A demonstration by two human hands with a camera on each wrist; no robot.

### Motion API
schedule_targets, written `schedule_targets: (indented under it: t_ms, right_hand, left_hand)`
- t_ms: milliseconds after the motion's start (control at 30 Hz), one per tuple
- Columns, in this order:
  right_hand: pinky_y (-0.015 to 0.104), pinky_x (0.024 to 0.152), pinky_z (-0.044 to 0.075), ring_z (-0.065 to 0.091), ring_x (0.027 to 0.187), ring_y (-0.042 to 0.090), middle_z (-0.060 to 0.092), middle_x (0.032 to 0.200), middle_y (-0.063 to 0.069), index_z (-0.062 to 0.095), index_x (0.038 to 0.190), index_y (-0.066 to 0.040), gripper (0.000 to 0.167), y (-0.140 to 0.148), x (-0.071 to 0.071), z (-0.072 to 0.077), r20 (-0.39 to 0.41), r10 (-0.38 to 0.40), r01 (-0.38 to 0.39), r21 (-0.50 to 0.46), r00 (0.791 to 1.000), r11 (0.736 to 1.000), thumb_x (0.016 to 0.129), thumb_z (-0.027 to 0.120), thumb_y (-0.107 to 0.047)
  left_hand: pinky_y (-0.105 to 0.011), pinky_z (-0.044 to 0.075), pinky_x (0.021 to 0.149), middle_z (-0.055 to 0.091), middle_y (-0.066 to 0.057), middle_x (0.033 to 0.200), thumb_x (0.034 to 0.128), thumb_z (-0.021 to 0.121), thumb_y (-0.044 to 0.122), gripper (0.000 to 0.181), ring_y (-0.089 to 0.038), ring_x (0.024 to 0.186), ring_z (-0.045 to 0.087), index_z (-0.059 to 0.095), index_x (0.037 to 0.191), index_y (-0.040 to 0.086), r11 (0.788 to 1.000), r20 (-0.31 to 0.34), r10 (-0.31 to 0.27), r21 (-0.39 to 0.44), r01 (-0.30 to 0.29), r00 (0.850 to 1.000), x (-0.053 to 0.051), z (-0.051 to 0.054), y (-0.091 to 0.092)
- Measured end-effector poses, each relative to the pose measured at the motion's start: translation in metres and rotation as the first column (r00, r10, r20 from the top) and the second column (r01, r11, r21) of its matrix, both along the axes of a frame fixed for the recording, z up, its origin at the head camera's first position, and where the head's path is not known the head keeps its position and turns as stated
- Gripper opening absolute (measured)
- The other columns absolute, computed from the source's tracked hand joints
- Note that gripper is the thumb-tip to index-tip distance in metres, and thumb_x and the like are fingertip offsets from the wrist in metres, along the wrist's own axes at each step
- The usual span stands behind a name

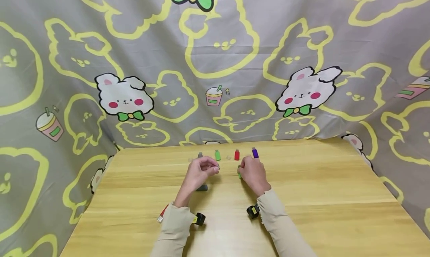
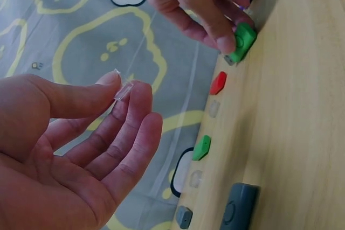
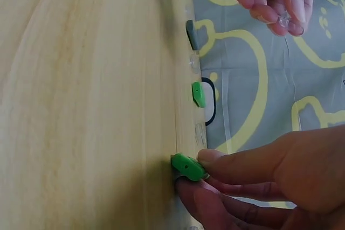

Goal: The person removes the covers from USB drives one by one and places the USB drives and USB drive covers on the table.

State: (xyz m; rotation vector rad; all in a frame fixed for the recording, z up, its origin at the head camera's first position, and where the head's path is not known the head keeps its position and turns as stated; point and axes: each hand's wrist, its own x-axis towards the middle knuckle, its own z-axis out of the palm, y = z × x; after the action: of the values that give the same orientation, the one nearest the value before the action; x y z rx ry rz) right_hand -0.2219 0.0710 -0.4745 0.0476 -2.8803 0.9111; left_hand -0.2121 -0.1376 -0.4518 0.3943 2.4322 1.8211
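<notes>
My left hand (image 1: pixel 201 170) pinches a small clear plastic cap (image 2: pixel 123 91) between thumb and index finger, above the table. To its right, my right hand (image 1: pixel 254 174) grips a green USB stick (image 3: pixel 188 166) by its sides, close to the tabletop. The metal plug of that stick shows at one end in the left wrist view. Behind the hands stand a grey USB stick (image 1: pixel 200 154), another green one (image 1: pixel 217 155), a red one (image 1: pixel 237 155) and a purple one (image 1: pixel 255 153) in a row, plugs pointing away.
Clear caps (image 2: pixel 214 109) lie between the sticks in the row. A larger grey stick (image 1: pixel 202 188) rests beside my left wrist, and a red stick (image 1: pixel 163 213) lies partly behind the left sleeve. A patterned curtain (image 1: pixel 248 115) borders the wooden table (image 1: pixel 322 197).
</notes>
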Motion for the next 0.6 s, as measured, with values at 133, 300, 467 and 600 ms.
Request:
schedule_targets:
  t_ms: [133, 300, 467, 600]
  right_hand:
    - [0.033, 0.051, 0.048, 0.054, 0.054, 0.016, 0.058, 0.061, -0.001, 0.060, 0.065, -0.010, 0.030, 0.001, 0.004, -0.002, -0.029, 0.029, -0.027, 0.043, 0.999, 0.999, 0.086, 0.081, -0.007]
    - [0.033, 0.051, 0.051, 0.056, 0.053, 0.016, 0.061, 0.062, 0.001, 0.065, 0.069, -0.007, 0.025, 0.004, 0.007, 0.006, -0.077, 0.026, -0.024, 0.029, 0.997, 0.999, 0.087, 0.082, -0.009]
    - [0.031, 0.051, 0.049, 0.057, 0.055, 0.016, 0.069, 0.072, 0.007, 0.072, 0.080, -0.002, 0.015, 0.021, 0.012, 0.026, -0.105, 0.008, -0.015, -0.072, 0.994, 0.997, 0.091, 0.079, -0.009]
    - [0.032, 0.056, 0.048, 0.060, 0.062, 0.017, 0.071, 0.078, 0.006, 0.075, 0.085, -0.003, 0.012, 0.039, 0.017, 0.038, -0.107, -0.016, 0.000, -0.150, 0.994, 0.989, 0.094, 0.076, -0.012]
  left_hand:
    - [-0.034, 0.060, 0.070, 0.073, -0.022, 0.093, 0.0913, 0.073, -0.004, 0.007, -0.032, 0.081, 0.072, 0.071, 0.098, -0.006, 1.000, 0.001, 0.004, 0.000, -0.004, 1.000, 0.001, -0.002, 0.003]
    - [-0.036, 0.059, 0.070, 0.073, -0.024, 0.094, 0.0919, 0.072, -0.004, 0.008, -0.031, 0.081, 0.072, 0.071, 0.099, -0.007, 1.000, -0.015, 0.010, -0.006, -0.010, 1.000, 0.001, -0.004, 0.004]
    - [-0.030, 0.057, 0.069, 0.074, -0.017, 0.090, 0.0911, 0.073, -0.005, 0.005, -0.042, 0.085, 0.071, 0.073, 0.096, -0.003, 0.999, -0.035, 0.007, -0.047, -0.008, 0.999, 0.000, -0.007, 0.008]
    - [-0.022, 0.054, 0.067, 0.075, -0.014, 0.089, 0.0910, 0.072, -0.007, 0.006, -0.041, 0.084, 0.071, 0.074, 0.094, -0.002, 0.997, -0.059, -0.006, -0.081, 0.001, 0.998, -0.001, -0.011, 0.012]
